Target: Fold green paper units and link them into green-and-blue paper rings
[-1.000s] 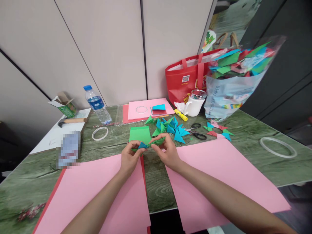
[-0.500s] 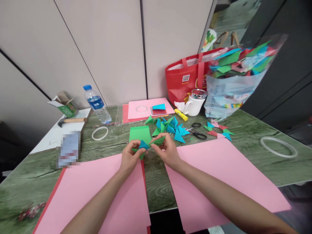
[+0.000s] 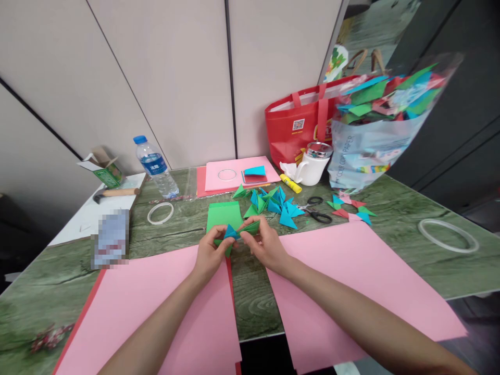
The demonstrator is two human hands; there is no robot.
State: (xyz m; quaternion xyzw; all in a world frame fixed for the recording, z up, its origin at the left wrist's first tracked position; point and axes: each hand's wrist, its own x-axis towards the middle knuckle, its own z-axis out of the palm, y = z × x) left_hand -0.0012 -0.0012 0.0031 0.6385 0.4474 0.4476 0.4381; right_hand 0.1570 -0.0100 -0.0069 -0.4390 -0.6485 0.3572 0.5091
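My left hand pinches a blue and green folded paper piece between thumb and fingers. Opposite it, my right hand is closed on a green folded paper piece, whose left end meets the blue one. My fingers hide part of the joint, so I cannot tell how deep one sits in the other. Behind my left hand lies a stack of green paper squares. A pile of blue and green folded pieces rests just beyond my right hand.
Pink sheets lie under both forearms. Scissors, a glue stick, a white mug and a ring of folded paper are at the right. A water bottle and a hammer stand or lie at the left.
My right hand has moved slightly left and the green piece has come closer against the blue one. My left hand has barely shifted.
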